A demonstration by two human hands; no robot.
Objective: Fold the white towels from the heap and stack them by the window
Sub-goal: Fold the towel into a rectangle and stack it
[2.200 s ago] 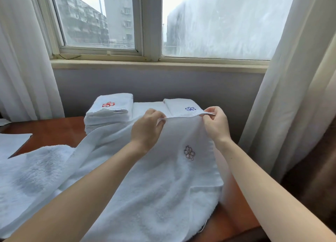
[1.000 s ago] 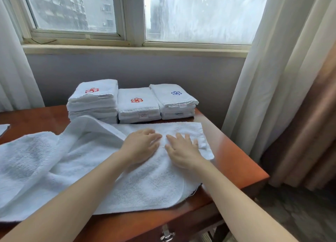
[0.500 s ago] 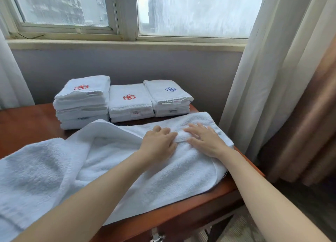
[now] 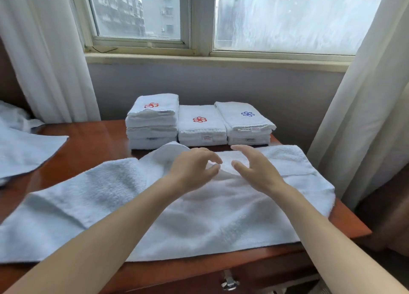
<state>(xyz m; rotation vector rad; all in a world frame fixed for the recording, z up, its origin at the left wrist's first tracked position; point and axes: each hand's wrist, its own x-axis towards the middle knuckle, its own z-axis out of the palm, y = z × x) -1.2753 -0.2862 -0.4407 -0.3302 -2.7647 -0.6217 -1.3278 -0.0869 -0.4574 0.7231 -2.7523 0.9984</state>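
Table [image 4: 93, 139]: I count three folded stacks [image 4: 200, 125], one spread towel [image 4: 221, 216], a second towel [image 4: 22, 154] left.
Left hand [image 4: 194, 169], right hand [image 4: 254, 172]: fingers loosely curved, gripping nothing.

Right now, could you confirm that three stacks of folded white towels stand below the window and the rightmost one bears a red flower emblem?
Not quite: the head view shows the rightmost stack of folded white towels bears a blue flower emblem, not red. Three stacks do stand below the window.
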